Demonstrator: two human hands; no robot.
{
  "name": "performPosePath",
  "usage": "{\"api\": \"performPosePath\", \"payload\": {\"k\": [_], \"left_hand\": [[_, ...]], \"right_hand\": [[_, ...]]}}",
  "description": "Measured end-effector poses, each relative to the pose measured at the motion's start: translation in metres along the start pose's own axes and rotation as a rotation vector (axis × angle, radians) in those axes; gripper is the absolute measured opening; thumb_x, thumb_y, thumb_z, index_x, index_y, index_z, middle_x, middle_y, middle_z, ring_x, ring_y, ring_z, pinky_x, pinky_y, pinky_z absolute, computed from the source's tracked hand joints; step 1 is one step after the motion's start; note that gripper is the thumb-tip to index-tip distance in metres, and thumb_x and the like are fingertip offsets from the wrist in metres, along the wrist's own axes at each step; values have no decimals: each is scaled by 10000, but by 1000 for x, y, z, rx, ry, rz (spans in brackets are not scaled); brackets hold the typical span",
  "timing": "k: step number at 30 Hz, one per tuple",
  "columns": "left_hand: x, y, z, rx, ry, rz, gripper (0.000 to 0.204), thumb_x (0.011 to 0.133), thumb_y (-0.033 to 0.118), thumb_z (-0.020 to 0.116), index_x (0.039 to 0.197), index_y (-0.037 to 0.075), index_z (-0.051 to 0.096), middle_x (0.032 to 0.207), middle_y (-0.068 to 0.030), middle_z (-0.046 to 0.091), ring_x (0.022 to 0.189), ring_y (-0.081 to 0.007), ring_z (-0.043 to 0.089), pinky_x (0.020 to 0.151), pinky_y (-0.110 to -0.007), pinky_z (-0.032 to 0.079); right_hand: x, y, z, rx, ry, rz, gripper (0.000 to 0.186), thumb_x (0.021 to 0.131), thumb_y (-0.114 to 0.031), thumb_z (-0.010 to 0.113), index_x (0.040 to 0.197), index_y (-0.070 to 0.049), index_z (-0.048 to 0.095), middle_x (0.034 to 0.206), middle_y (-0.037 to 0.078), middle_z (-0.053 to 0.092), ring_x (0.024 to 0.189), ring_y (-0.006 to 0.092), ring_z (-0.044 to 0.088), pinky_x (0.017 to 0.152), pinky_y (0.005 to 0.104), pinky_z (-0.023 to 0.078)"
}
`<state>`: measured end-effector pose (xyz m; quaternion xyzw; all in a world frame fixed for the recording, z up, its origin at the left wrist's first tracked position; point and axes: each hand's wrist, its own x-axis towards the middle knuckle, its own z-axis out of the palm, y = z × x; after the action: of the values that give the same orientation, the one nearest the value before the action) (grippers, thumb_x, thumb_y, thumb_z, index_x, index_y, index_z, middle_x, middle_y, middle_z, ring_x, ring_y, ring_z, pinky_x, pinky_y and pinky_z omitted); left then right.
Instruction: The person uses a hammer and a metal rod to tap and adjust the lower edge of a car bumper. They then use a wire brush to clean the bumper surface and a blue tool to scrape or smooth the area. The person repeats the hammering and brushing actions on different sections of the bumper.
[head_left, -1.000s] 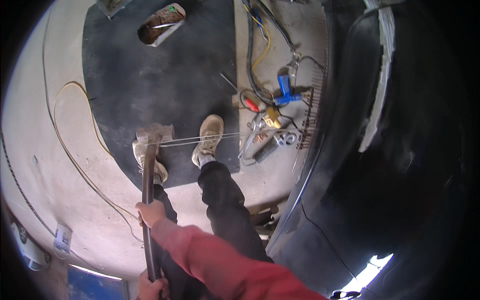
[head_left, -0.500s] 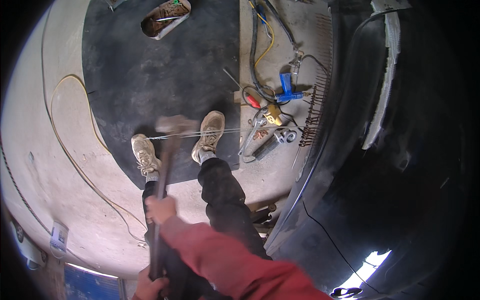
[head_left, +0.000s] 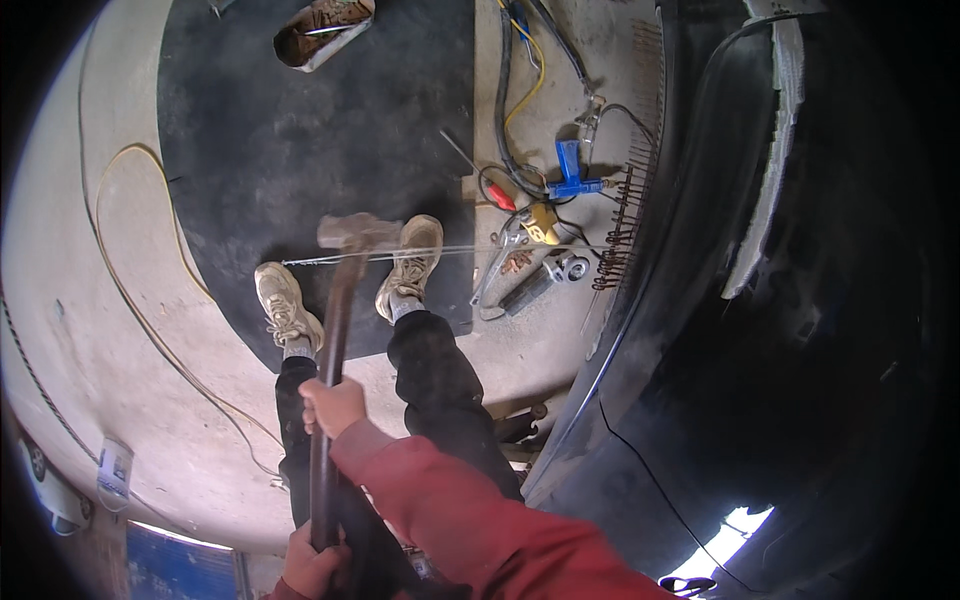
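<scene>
A long-handled sledgehammer is in both my hands, its rusty head up by my shoes and its handle running down toward me. My right hand is closed round the middle of the handle. Lower down, my left hand is closed round it near the end. The hammer head overlaps a thin taut cable in this view; whether they touch I cannot tell. That cable stretches across above my shoes toward a row of rusty pins along the edge of a dark vehicle panel.
Right of my feet lie a blue glue-gun-like tool, a yellow tool, a red-handled tool and a grinder-like tool. Ahead, a cut-open container sits on the black mat. A hose curves at left.
The hammer was blurred by motion and now looks nearly still, its head slightly higher in view. Both hands keep their grip. The whole view has shifted slightly.
</scene>
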<state>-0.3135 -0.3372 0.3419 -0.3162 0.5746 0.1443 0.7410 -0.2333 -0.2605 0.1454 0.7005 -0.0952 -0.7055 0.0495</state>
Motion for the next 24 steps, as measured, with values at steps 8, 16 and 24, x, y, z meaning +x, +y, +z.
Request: {"api": "performPosePath", "payload": {"k": [8,16,24], "left_hand": [[-25,-16,-26,44,126,39,106,767,80,552,862,38,529,562,-46,501,401,-136,455,374,-265,357],[-15,-12,-3,48,134,37,131,766,107,582,880,60,537,572,-32,506,410,-127,461,381,-265,363],[4,12,-5,241,10,136,183,710,18,597,865,32,502,567,-60,496,386,-150,460,367,-280,372]], "right_hand": [[-20,27,52,-250,133,48,185,776,-94,665,728,13,522,540,66,486,392,177,487,363,353,409],[-1,29,22,-57,-55,-7,145,771,-64,644,748,-29,505,587,54,497,429,160,504,385,336,421],[-9,-21,1,42,94,-22,142,779,-93,643,731,-15,534,578,57,514,417,168,514,376,339,431]]}}
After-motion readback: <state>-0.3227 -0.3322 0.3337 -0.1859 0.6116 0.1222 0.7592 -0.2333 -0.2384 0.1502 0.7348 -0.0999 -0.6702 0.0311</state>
